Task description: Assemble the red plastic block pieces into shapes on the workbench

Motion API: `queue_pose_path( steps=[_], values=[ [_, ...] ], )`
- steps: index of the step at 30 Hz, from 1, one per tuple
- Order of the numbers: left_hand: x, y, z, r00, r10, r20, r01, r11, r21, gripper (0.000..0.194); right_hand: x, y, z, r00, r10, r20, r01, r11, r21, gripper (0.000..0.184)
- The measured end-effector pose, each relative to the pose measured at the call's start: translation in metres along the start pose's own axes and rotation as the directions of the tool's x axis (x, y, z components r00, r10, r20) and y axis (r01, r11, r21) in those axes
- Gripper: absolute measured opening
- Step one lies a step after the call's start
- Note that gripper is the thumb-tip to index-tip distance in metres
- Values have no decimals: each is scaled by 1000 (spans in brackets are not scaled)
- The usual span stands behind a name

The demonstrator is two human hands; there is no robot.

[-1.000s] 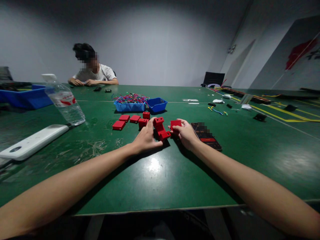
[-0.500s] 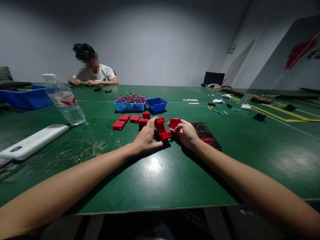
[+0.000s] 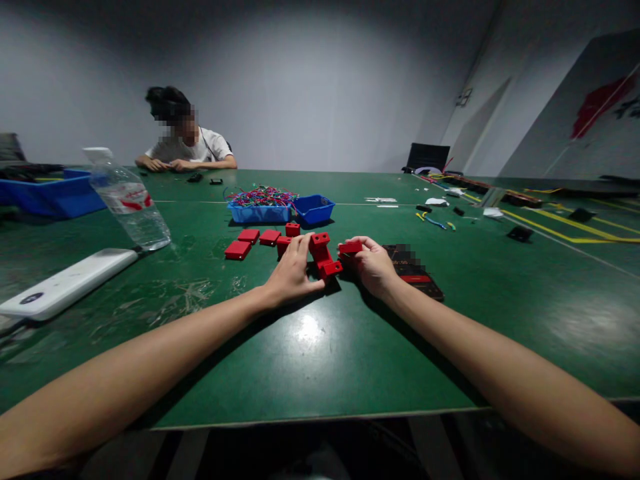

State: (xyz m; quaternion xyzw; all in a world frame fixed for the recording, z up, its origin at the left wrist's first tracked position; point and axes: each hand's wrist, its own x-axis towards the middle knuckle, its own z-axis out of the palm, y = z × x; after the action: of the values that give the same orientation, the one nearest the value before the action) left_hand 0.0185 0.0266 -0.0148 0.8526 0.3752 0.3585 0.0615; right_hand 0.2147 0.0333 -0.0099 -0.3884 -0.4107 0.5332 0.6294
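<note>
My left hand (image 3: pixel 291 272) holds a red C-shaped block assembly (image 3: pixel 321 255) between thumb and fingers, just above the green table. Holes show in its end blocks. To the right of it, my right hand (image 3: pixel 375 267) pinches a flat red square piece (image 3: pixel 351 248), its edge turned toward me. The two red parts are apart by a small gap. Beyond my left hand lie a red square tile (image 3: pixel 237 250) and two more like it. Small red blocks (image 3: pixel 293 230) stand beside these, one partly hidden by my fingers.
A phone (image 3: pixel 413 273) lies beside my right hand. Behind the red parts stand a blue bin (image 3: pixel 260 214) of coloured wires and another blue bin (image 3: pixel 316 210). At left are a tilted water bottle (image 3: pixel 133 203) and a white power bank (image 3: pixel 70 283). A person (image 3: pixel 187 147) sits across.
The red square piece in my right hand has tipped from showing its broad face to showing its edge. My left hand has barely shifted with the red assembly.
</note>
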Motion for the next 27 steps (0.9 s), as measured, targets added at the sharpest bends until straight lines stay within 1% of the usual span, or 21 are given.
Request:
queue_pose_path(
  steps=[4, 6, 9, 11, 14, 16, 19, 20, 22, 25, 27],
  values=[
    [0, 1, -1, 1000, 6, 0, -6, 1000, -4, 88, 3, 2, -2, 1000, -9, 23, 9, 1000, -9, 33],
    [0, 1, 0, 1000, 6, 1, -6, 1000, -7, 89, 3, 1, -2, 1000, 12, 20, -12, 1000, 20, 35],
    [0, 0, 0, 1000, 8, -1, -8, 1000, -12, 89, 3, -1, -1, 998, 61, -17, -59, 994, 87, 36],
    [0, 0, 1, 1000, 7, -2, -7, 1000, -12, 89, 2, -4, -1, 993, 113, -26, -108, 985, 134, 31],
    [0, 0, 1, 1000, 7, -7, -7, 1000, -3, 89, 1, -10, -1, 986, 164, 21, -165, 974, 154, 15],
    [0, 0, 1, 1000, 10, -7, -10, 1000, 3, 88, 0, -13, 0, 985, 170, 41, -174, 973, 148, 7],
    [0, 0, 1, 1000, 7, -3, -7, 1000, -1, 89, -3, -15, 5, 986, 169, 3, -167, 969, 183, 5],
    [0, 0, 1, 1000, 4, -2, -4, 1000, -2, 88, -4, -16, 7, 986, 169, -16, -163, 968, 193, 6],
    [0, 1, 0, 1000, -1, 2, 1, 1000, 0, 87, -6, -15, 10, 986, 164, -32, -156, 970, 188, 17],
    [0, 0, 0, 1000, -5, 6, 5, 1000, 4, 88, -9, -13, 12, 992, 129, -7, -127, 981, 148, 37],
    [0, -1, 0, 1000, -2, 4, 2, 1000, 5, 88, -10, -12, 12, 995, 102, 17, -103, 985, 138, 45]
  ],
)
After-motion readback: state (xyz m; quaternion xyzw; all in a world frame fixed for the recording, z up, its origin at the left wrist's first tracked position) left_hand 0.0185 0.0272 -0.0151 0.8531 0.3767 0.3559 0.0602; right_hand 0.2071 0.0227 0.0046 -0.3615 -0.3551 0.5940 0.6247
